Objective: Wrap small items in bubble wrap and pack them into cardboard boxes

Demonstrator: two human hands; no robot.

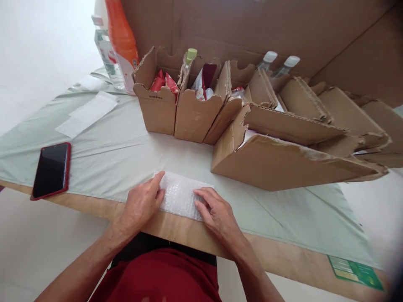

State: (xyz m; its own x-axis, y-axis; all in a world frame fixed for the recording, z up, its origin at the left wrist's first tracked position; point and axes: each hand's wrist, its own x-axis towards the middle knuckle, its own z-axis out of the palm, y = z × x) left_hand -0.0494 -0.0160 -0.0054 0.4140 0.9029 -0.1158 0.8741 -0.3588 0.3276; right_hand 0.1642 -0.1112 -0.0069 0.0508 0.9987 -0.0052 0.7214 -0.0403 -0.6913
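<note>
A small sheet of bubble wrap (pixel 179 195) lies flat on the cloth at the table's front edge. My left hand (pixel 145 200) rests on its left end, index finger stretched along that side and thumb apart from it. At the other end, my right hand (pixel 217 212) touches the wrap with slightly bent, parted fingers. Neither hand grips it. Part of the wrap's right edge is hidden under the right hand.
Cardboard bins (pixel 192 121) with packets stand beyond the hands, one long bin (pixel 283 163) reaching right. A phone (pixel 52 170) lies at left, near folded white sheets (pixel 90 114). Bottles, one orange (pixel 121 35), stand at the back. A green card (pixel 355 272) sits front right.
</note>
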